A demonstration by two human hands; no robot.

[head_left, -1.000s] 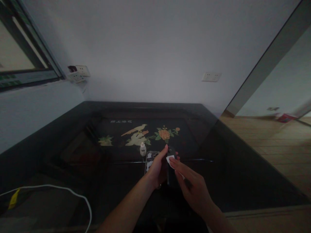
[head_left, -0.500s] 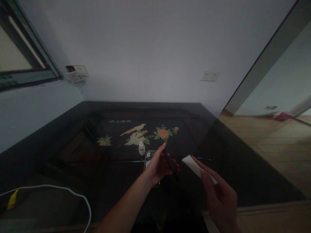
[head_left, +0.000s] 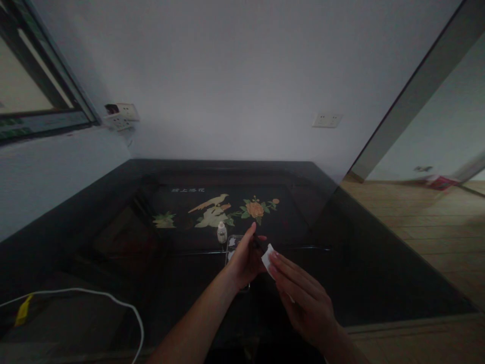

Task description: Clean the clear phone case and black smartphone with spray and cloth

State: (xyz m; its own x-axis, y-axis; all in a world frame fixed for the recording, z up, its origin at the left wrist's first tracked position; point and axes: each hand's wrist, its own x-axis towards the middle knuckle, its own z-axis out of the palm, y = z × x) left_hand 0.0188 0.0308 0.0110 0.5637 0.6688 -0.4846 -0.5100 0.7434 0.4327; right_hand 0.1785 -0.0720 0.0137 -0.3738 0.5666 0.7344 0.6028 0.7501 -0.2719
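Note:
My left hand (head_left: 244, 258) is closed round a dark, slim object (head_left: 259, 243) whose kind I cannot make out against the black tabletop. In my right hand (head_left: 303, 293) is a folded white tissue (head_left: 267, 259), pressed up against the dark object close to the left fingers. Most of the tissue is hidden under the right fingers. Partly behind my left wrist lies a clear-rimmed tray (head_left: 228, 247) with white bits in it. Just beyond the tray a small white bottle (head_left: 222, 233) stands upright.
The glossy black table (head_left: 379, 263) bears a bird and flower picture (head_left: 212, 215) and reaches the wall. A white cable (head_left: 94, 294) with a yellow tag (head_left: 23, 311) curves at the near left. Wall sockets (head_left: 327, 120) sit above the table, and wooden floor (head_left: 420, 217) lies to the right.
My right hand has moved left with the tissue, bringing it from apart to against the dark object. My left hand stays in nearly the same place.

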